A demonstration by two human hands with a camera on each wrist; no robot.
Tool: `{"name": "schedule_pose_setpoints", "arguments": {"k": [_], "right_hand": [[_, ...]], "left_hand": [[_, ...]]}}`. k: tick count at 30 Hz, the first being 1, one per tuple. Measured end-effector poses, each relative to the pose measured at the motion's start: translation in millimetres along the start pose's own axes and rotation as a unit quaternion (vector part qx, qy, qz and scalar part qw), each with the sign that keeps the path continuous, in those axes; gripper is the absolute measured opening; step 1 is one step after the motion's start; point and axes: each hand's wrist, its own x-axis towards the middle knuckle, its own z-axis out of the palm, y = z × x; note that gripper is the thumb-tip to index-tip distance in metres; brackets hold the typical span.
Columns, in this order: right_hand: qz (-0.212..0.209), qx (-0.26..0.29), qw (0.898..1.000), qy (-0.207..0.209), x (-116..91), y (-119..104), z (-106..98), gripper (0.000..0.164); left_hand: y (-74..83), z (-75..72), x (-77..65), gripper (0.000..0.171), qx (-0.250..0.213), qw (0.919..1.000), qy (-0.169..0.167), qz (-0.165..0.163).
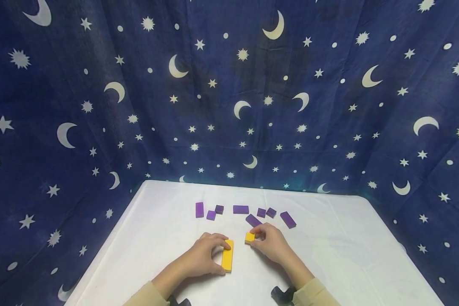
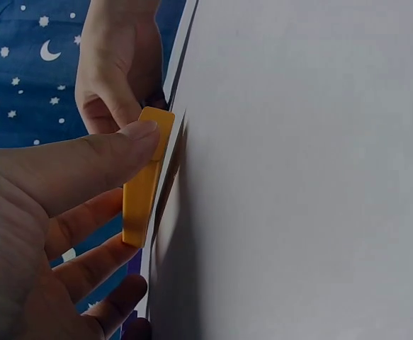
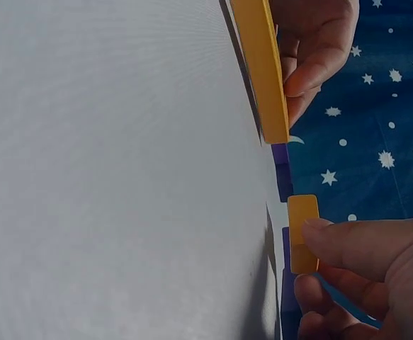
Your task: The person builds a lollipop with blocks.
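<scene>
In the head view my left hand [image 1: 202, 257] grips a long yellow block [image 1: 227, 260] between thumb and fingers, near the front middle of the table. The left wrist view shows the thumb on one face of that block [image 2: 139, 205] and fingertips behind it. To its right, my right hand [image 1: 272, 243] pinches a short yellow block [image 1: 249, 238] by its right side. In the right wrist view the thumb lies across this short block [image 3: 303, 210], with fingers behind. A gap separates the two yellow blocks. Just beyond the right fingers lies a purple oblong block [image 1: 253, 220].
Several purple blocks form a loose row farther back, among them an upright-lying oblong [image 1: 199, 210], a sideways oblong [image 1: 241, 209] and a slanted one [image 1: 288, 219]. Small purple cubes [image 1: 211, 215] sit between. A white cloth covers the table [image 1: 348, 255]; a starry blue curtain [image 1: 214, 110] hangs behind.
</scene>
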Motion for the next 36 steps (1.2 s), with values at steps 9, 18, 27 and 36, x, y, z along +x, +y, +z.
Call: {"name": "schedule_pose_setpoints", "arguments": {"k": [9, 18, 27, 36], "right_hand": [[-0.017, 0.000, 1.000, -0.009, 0, -4, 5, 0.026], [-0.021, -0.014, 1.000, -0.012, 2, -6, 10, 0.024], [-0.032, -0.028, 0.999, -0.021, 1, -7, 13, 0.024], [-0.034, -0.028, 0.999, -0.027, 3, -8, 14, 0.026]], "left_hand": [[4.6, 9.9, -2.4, 0.055, 0.021, 0.9995, 0.003, 0.022], [13.5, 16.1, -7.3, 0.056, 0.034, 0.9990, 0.017, 0.023], [18.4, 18.4, -9.8, 0.056, 0.033, 0.9990, 0.018, 0.025], [21.3, 13.9, -11.6, 0.056, 0.038, 0.9987, 0.018, 0.029]]}}
